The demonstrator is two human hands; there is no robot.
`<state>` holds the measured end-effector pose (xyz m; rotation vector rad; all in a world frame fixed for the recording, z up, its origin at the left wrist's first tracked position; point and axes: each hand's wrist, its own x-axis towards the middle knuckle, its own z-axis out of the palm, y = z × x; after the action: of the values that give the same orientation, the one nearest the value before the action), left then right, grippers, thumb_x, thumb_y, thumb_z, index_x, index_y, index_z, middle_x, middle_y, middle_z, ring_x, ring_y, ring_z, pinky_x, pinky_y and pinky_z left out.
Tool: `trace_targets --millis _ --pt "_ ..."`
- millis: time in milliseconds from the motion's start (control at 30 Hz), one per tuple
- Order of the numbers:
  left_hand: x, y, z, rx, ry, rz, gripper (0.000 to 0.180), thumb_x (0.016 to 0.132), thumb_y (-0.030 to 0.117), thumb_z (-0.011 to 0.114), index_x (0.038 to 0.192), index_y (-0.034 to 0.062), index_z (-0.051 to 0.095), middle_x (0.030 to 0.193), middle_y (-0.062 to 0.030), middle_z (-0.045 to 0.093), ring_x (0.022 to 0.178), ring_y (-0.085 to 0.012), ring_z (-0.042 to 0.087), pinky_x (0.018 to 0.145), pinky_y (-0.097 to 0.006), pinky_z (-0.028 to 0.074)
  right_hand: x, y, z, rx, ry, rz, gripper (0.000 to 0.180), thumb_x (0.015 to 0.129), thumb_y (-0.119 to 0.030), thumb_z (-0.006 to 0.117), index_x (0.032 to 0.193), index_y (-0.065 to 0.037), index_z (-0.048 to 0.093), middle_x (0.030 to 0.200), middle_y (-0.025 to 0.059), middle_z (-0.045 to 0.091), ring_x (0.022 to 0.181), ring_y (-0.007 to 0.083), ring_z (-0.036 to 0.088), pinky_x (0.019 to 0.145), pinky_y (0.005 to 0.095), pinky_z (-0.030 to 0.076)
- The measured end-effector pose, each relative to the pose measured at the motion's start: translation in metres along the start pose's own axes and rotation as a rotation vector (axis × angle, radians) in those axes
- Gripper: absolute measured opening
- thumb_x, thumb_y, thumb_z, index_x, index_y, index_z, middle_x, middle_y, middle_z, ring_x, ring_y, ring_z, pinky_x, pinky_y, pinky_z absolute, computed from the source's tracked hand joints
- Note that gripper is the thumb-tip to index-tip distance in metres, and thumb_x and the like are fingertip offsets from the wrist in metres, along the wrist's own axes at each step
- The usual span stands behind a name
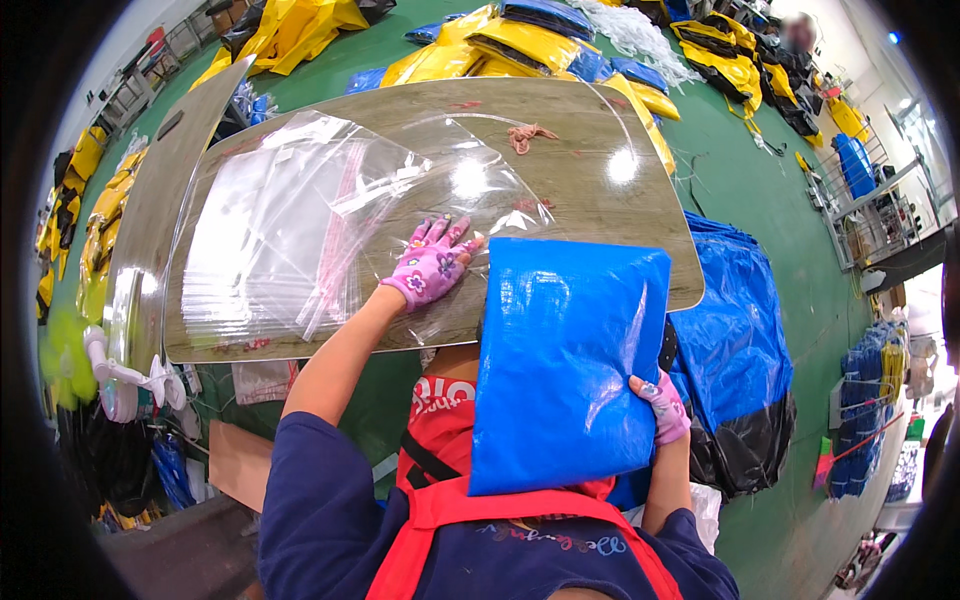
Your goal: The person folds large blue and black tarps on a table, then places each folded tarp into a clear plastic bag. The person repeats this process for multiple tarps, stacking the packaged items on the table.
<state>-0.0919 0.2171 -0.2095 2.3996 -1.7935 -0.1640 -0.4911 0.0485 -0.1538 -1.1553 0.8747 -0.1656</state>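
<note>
1. There is a single view, from a fisheye camera worn on the person's head.
2. It looks steeply down and forward over the person's chest onto the table [590, 140].
3. It sits close: the left hand [432, 265] and right hand [665, 405] fill the middle ground.
4. The rim bends straight edges, and the green floor [780, 250] curves away beyond.

The person wears a dark navy top with short sleeves [310, 480] that end above the elbow, leaving both forearms bare. Over it sits a red apron [450, 500] with broad red straps running over the chest and a thin black strap crossing near the left side. Both hands, left [432, 268] and right [668, 405], wear pink fabric gloves printed with small purple and white flowers, with snug knitted cuffs.
</note>
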Motion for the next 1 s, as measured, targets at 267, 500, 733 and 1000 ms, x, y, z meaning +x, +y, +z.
trace_targets --millis 267,500,733,1000 --pt "-0.002 -0.033 -0.003 -0.589 0.04 -0.063 0.045 0.104 0.03 0.027 0.139 0.0101 0.048 0.145 -0.0146 0.044 0.138 -0.0298 0.035 0.115 -0.04 0.022 0.008 -0.02 0.033 -0.125 -0.095 0.03 0.055 0.079 -0.028 0.078 0.121 0.001 0.058 0.105 0.0089 0.065 0.091 0.0139 0.062 0.082 0.0288 0.051" --pt "-0.058 0.004 -0.072 -0.417 -0.062 0.009 0.061 0.095 0.047 0.05 0.141 0.0077 0.044 0.141 -0.0175 0.048 0.132 -0.0335 0.042 0.112 -0.039 0.029 0.049 0.007 0.095 -0.467 -0.537 0.02 0.049 0.085 -0.035 0.072 0.117 0.0 0.06 0.102 0.0041 0.064 0.09 0.0125 0.058 0.082 0.0283 0.049" --pt "-0.071 0.03 -0.073 -0.27 0.031 -0.033 0.061 0.094 0.041 0.054 0.142 0.0069 0.041 0.141 -0.0182 0.046 0.132 -0.0342 0.04 0.112 -0.043 0.029 0.199 -0.094 0.126 -0.61 -0.437 -0.089 0.036 0.097 -0.039 0.053 0.096 -0.006 0.067 0.084 -0.0005 0.062 0.075 0.0092 0.057 0.069 0.0236 0.048" --pt "-0.091 0.033 -0.059 -0.106 0.201 -0.131 0.061 0.091 0.039 0.058 0.138 0.0033 0.045 0.139 -0.016 0.048 0.128 -0.0352 0.044 0.113 -0.046 0.025 0.157 -0.094 0.12 -0.371 -0.447 -0.029 0.057 0.088 -0.043 0.068 0.125 -0.002 0.055 0.091 0.0029 0.063 0.084 0.0081 0.057 0.069 0.025 0.05"
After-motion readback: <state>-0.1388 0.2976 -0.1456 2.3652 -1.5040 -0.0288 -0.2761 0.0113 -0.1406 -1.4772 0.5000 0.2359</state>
